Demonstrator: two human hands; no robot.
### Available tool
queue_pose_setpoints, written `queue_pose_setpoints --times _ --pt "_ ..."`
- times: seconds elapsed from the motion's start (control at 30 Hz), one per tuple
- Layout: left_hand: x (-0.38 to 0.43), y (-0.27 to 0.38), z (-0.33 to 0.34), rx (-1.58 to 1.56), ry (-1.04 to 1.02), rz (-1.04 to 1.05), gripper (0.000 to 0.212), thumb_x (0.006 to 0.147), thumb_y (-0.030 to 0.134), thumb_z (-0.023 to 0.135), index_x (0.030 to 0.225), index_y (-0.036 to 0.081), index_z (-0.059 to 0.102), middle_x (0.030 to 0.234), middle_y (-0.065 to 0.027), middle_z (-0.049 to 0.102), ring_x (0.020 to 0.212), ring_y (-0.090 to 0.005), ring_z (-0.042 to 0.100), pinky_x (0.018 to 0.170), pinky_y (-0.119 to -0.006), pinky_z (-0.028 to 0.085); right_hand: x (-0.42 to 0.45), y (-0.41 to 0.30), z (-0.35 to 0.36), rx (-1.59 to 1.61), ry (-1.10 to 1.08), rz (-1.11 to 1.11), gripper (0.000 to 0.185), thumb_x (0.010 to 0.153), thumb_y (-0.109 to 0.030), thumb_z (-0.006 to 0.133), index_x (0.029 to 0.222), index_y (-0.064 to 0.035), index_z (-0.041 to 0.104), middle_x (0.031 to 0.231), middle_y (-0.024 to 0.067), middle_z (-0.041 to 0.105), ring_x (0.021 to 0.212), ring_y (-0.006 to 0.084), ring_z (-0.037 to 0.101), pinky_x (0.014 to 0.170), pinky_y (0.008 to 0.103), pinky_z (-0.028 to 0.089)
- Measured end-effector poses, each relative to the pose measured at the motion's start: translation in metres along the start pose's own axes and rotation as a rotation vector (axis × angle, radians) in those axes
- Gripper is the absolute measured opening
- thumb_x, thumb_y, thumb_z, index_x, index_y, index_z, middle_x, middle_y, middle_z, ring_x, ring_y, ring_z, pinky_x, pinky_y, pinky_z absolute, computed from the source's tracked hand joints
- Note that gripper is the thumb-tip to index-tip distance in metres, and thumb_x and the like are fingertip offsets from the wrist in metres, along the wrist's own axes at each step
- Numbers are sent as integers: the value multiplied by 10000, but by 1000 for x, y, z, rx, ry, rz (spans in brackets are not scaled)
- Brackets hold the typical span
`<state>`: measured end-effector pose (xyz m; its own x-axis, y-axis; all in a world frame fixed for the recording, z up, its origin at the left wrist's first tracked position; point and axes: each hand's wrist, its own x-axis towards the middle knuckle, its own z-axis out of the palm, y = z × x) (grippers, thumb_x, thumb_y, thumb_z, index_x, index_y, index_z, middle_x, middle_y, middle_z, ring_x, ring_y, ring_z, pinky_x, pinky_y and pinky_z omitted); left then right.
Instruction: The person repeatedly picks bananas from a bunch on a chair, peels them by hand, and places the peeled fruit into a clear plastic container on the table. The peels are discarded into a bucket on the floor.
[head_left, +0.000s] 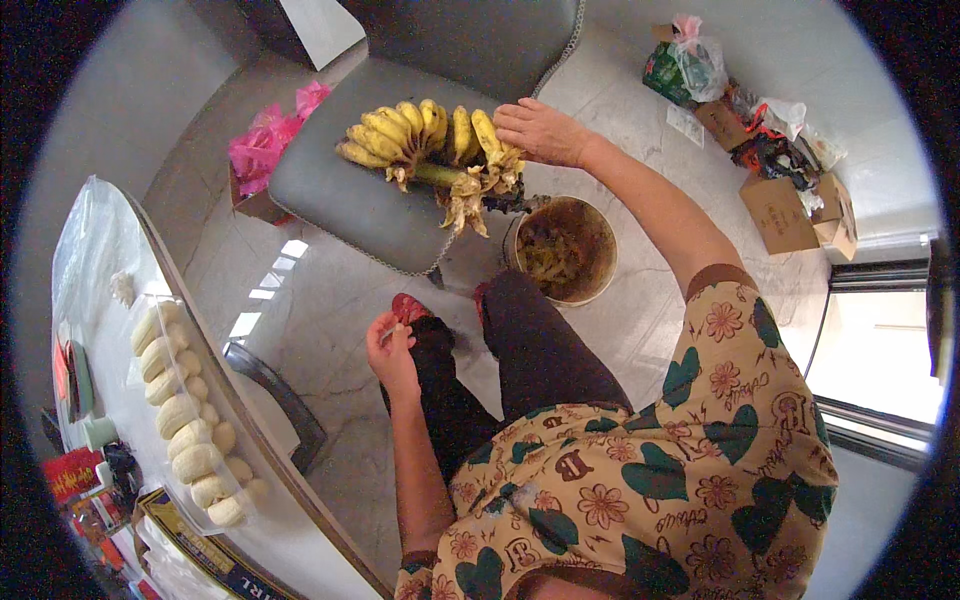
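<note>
A bunch of ripe yellow bananas (390, 131) lies on the seat of a grey padded chair (341, 202), its thick stalk and torn stem ends towards me. My right hand (544, 131) is closed around a banana at the right end of the bunch. Above my left thigh, my left hand (391, 349) is raised with curled fingers; whether it holds something small I cannot tell. Just right of the chair, a round bucket (611, 259) on the floor has peels in it. Peeled bananas (178, 416) lie in a long row on the table at my left.
The white table (281, 502) at left also bears clear plastic film, a green cup (100, 433) and a printed box (202, 551). A carton with pink plastic (262, 146) stands left of the chair. Cardboard boxes (780, 214) and plastic bags line the wall at right.
</note>
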<state>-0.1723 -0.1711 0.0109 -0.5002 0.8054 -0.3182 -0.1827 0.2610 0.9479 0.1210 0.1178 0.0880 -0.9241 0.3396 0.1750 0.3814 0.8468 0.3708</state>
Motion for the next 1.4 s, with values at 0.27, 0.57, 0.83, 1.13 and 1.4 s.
queue_pose_setpoints --times 0.27,0.57,0.83,1.13,1.4 --pt "1 -2 -4 47 -50 21 236 837 43 547 1070 17 524 1003 -80 564 795 -158 584 647 -259 501 12 11 11 -21 -73 -153 388 707 -325 661 942 -91 459 1009 73 491 1038 214 444 902 349 321" --pt "2 -1 -6 29 -47 12 221 846 60 540 1061 15 530 980 -79 578 794 -148 582 653 -254 503 5 -13 6 -17 -212 -7 151 701 -234 596 730 -105 524 693 67 589 728 248 593 637 389 453" --pt "1 -3 -4 1 -72 -5 204 839 36 528 1041 10 541 954 -54 583 768 -120 568 620 -225 478 37 -59 -20 49 -763 681 161 683 -198 590 754 -74 667 747 132 656 717 257 654 646 380 523" --pt "-4 0 -2 31 -52 -9 201 839 41 532 1038 12 538 956 -56 580 751 -118 565 605 -225 476 32 6 -12 1219 -1281 866 276 800 -312 455 673 -92 561 572 45 568 455 176 537 425 355 437" --pt "-5 -3 -2 30 -61 -40 221 840 52 544 1057 12 526 970 -59 573 752 -121 565 609 -226 477 -18 -24 11 2205 -584 1062 336 847 -417 451 758 -99 512 504 4 483 392 99 432 336 235 330"
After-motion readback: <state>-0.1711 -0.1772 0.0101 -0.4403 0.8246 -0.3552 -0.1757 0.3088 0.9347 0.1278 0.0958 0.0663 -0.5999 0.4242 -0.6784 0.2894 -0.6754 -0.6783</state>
